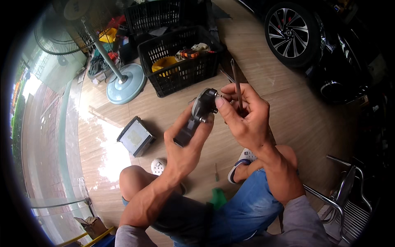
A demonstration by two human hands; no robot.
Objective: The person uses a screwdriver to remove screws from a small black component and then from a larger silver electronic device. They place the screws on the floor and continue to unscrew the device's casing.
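Our knees (135, 181) in blue denim shorts fill the lower frame. Above them the left hand (185, 144) is wrapped firmly around a dark grey motor-like part (197, 115), held in mid-air over the wooden floor (173, 103). The right hand (242, 115) pinches something small at the part's top edge, too small to identify, with a screwdriver (236, 82) tucked under its fingers. We judge it best to steady the part, keep the shaft clear, and work over the lap.

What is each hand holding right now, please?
Left hand: closed around a dark grey metal part.
Right hand: closed on a thin screwdriver, fingertips at the part's top.
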